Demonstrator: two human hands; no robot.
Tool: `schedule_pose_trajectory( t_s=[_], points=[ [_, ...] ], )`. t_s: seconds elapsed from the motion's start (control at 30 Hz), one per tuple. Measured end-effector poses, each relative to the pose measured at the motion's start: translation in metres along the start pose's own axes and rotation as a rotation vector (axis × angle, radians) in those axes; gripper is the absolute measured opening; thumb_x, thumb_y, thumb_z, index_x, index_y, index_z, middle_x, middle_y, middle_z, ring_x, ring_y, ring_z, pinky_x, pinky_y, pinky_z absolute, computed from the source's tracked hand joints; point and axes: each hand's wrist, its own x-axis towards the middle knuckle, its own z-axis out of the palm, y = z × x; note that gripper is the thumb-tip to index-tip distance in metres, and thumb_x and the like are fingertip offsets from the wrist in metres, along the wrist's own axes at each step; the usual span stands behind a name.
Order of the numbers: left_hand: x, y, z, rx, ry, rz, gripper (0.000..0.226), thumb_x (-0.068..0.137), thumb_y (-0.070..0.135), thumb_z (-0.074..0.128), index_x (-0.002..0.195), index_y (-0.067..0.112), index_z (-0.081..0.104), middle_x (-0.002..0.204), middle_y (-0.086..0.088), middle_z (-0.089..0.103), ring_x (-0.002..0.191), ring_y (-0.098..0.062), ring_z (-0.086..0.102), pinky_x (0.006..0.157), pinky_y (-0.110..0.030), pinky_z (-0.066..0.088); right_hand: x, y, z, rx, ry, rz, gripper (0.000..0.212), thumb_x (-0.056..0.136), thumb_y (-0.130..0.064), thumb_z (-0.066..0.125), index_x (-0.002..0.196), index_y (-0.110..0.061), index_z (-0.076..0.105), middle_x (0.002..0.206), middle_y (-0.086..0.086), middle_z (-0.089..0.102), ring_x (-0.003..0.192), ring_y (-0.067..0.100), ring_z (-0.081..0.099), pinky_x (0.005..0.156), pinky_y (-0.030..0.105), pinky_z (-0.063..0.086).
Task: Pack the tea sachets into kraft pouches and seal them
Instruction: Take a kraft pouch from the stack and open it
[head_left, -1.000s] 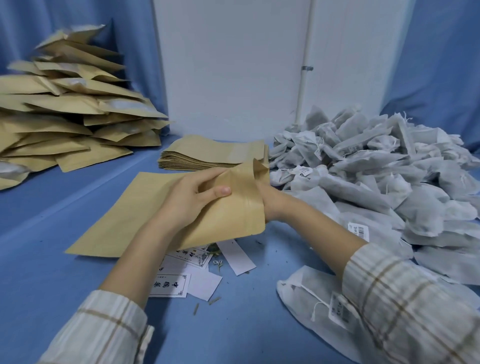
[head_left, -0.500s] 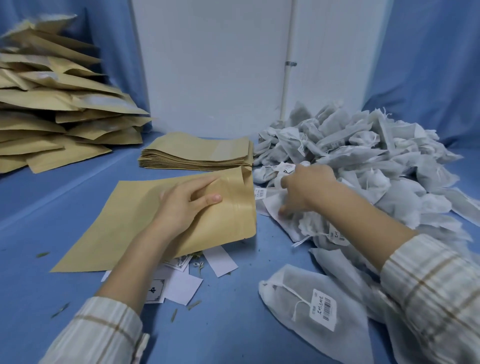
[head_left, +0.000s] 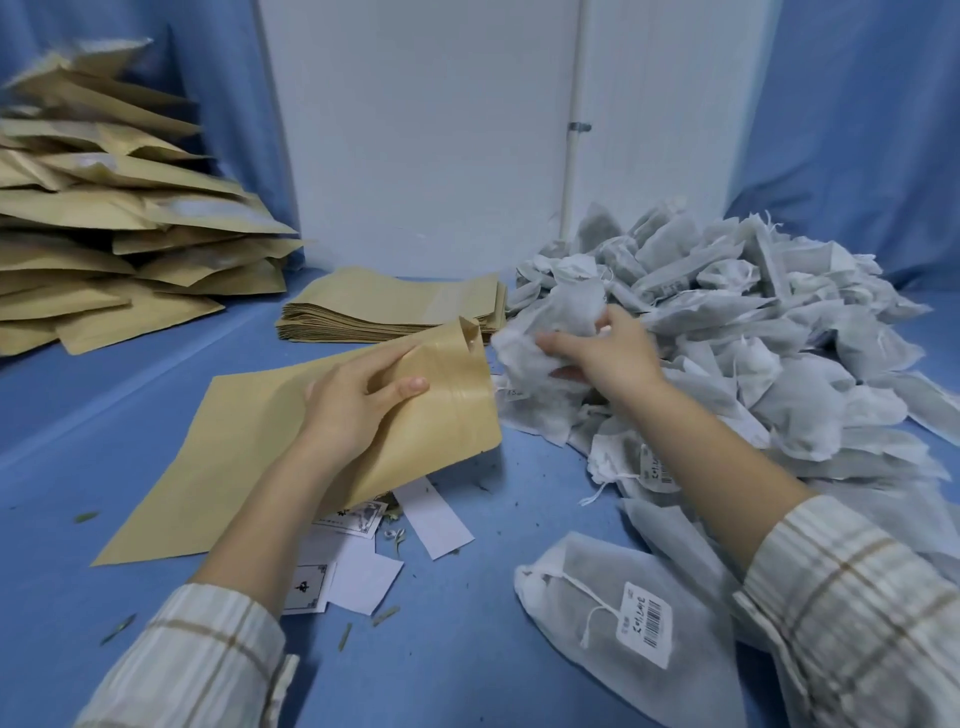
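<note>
My left hand (head_left: 358, 400) grips a kraft pouch (head_left: 441, 410) near its open mouth, thumb on top, the mouth turned toward the right. This pouch lies over a second flat kraft pouch (head_left: 208, 467) on the blue table. My right hand (head_left: 602, 353) holds a white tea sachet (head_left: 545, 332) lifted at the left edge of the big sachet pile (head_left: 753, 332), just right of the pouch mouth.
A flat stack of empty kraft pouches (head_left: 389, 306) sits behind the hands. Filled pouches (head_left: 114, 223) are heaped at the far left. Paper labels (head_left: 358, 566) and tea bits lie on the table (head_left: 467, 649) near me. One tagged sachet (head_left: 613, 618) lies at the front right.
My right hand left the pouch, reached into the sachet pile and has lifted a sachet toward the pouch mouth. The left hand keeps its grip on the pouch.
</note>
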Motion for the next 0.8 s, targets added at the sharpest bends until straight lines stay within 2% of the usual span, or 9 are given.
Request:
schedule_pose_trajectory(
  t_s=[0.1, 0.2, 0.27, 0.43, 0.53, 0.6, 0.7, 0.73, 0.8],
  points=[
    [-0.001, 0.004, 0.001, -0.015, 0.051, 0.024, 0.034, 0.087, 0.035, 0.064, 0.119, 0.047, 0.059, 0.12, 0.022, 0.06, 0.119, -0.008, 0.05, 0.11, -0.044, 0.029, -0.01, 0.001, 0.022, 0.17, -0.161, 0.09, 0.031, 0.069, -0.02, 0.082, 0.087, -0.003, 0.064, 0.086, 0.011, 0.071, 0.07, 0.019, 0.069, 0.071, 0.032, 0.058],
    [-0.006, 0.014, 0.001, -0.068, 0.039, 0.115, 0.033, 0.086, 0.032, 0.066, 0.108, 0.055, 0.057, 0.111, 0.036, 0.057, 0.116, -0.002, 0.05, 0.109, -0.027, 0.031, -0.015, 0.001, 0.048, -0.043, -0.238, -0.008, 0.022, 0.076, -0.011, 0.071, 0.067, 0.004, 0.058, 0.064, 0.01, 0.056, 0.062, 0.021, 0.051, 0.06, 0.033, 0.043],
    [-0.009, 0.019, -0.002, -0.093, 0.022, 0.17, 0.038, 0.084, 0.029, 0.068, 0.1, 0.061, 0.056, 0.103, 0.043, 0.056, 0.113, 0.0, 0.051, 0.104, -0.018, 0.034, -0.015, -0.005, 0.058, -0.202, -0.294, -0.097, 0.026, 0.08, -0.005, 0.059, 0.056, -0.004, 0.052, 0.058, 0.004, 0.044, 0.062, 0.016, 0.038, 0.06, 0.029, 0.033],
    [-0.011, 0.026, -0.007, 0.024, -0.094, 0.295, 0.04, 0.079, 0.045, 0.061, 0.11, 0.066, 0.047, 0.103, 0.053, 0.049, 0.107, 0.001, 0.048, 0.108, -0.047, 0.029, -0.014, -0.021, 0.061, -0.294, -0.535, -0.047, 0.029, 0.096, -0.002, 0.039, 0.071, -0.016, 0.042, 0.079, -0.001, 0.045, 0.072, 0.011, 0.042, 0.06, 0.014, 0.031],
    [-0.006, 0.022, -0.008, 0.048, -0.113, 0.314, 0.039, 0.077, 0.046, 0.058, 0.113, 0.059, 0.049, 0.102, 0.05, 0.052, 0.103, 0.009, 0.046, 0.107, -0.044, 0.03, -0.016, -0.017, 0.067, -0.346, -0.767, -0.009, 0.033, 0.092, 0.005, 0.045, 0.069, -0.019, 0.045, 0.072, -0.001, 0.046, 0.065, 0.007, 0.044, 0.055, 0.011, 0.042],
    [-0.001, 0.012, -0.013, -0.005, -0.087, 0.276, 0.027, 0.08, 0.04, 0.066, 0.103, 0.054, 0.062, 0.099, 0.042, 0.059, 0.103, 0.006, 0.051, 0.102, -0.027, 0.035, -0.018, -0.016, 0.066, -0.302, -0.87, -0.055, 0.028, 0.088, 0.007, 0.05, 0.077, -0.018, 0.055, 0.081, 0.005, 0.06, 0.073, 0.012, 0.056, 0.066, 0.018, 0.05],
    [0.002, -0.01, -0.019, -0.069, 0.017, 0.175, 0.034, 0.083, 0.024, 0.07, 0.105, 0.049, 0.062, 0.098, 0.038, 0.062, 0.095, 0.016, 0.053, 0.082, 0.0, 0.033, -0.007, -0.008, 0.053, -0.085, -0.722, -0.114, 0.022, 0.086, 0.0, 0.058, 0.088, -0.021, 0.063, 0.084, -0.005, 0.067, 0.074, 0.003, 0.061, 0.071, 0.024, 0.05],
    [0.002, -0.014, -0.02, -0.07, 0.034, 0.15, 0.033, 0.084, 0.023, 0.069, 0.109, 0.044, 0.064, 0.095, 0.041, 0.061, 0.092, 0.021, 0.052, 0.08, 0.002, 0.033, 0.0, -0.005, 0.045, -0.175, -0.57, -0.192, 0.017, 0.085, -0.005, 0.061, 0.09, -0.02, 0.066, 0.083, -0.01, 0.067, 0.072, 0.0, 0.06, 0.071, 0.022, 0.049],
    [0.003, -0.016, -0.017, -0.04, 0.022, 0.128, 0.032, 0.084, 0.025, 0.069, 0.111, 0.041, 0.065, 0.093, 0.043, 0.06, 0.094, 0.019, 0.052, 0.092, -0.007, 0.035, 0.015, 0.005, 0.028, -0.707, -0.325, -0.326, 0.019, 0.082, -0.021, 0.063, 0.101, -0.02, 0.067, 0.095, -0.006, 0.067, 0.088, 0.007, 0.06, 0.079, 0.026, 0.047]
  ],
)
